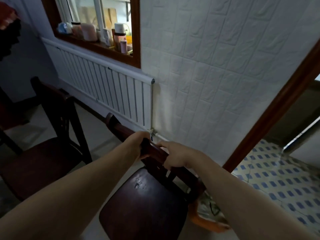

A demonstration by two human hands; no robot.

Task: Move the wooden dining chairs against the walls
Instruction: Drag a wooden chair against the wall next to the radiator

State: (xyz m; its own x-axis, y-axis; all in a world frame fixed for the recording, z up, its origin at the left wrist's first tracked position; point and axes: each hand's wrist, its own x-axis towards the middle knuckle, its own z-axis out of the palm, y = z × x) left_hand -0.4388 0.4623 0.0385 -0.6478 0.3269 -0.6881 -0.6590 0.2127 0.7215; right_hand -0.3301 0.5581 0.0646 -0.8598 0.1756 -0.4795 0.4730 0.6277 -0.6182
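A dark wooden dining chair (143, 201) stands right in front of me, its seat toward me and its backrest toward the white textured wall (216, 66). My left hand (138, 144) and my right hand (174, 156) both grip its top rail, close together. A second dark wooden chair (52, 135) stands to the left, a short way out from the white radiator (107, 89), its backrest on the radiator side.
A wood-framed window with jars and bottles on its sill (97, 35) sits above the radiator. A radiator pipe (152, 118) runs down to a valve by the chair back. A wooden door frame (277, 104) opens onto a blue-patterned tile floor (277, 179). An orange-rimmed object (207, 217) lies beside the chair.
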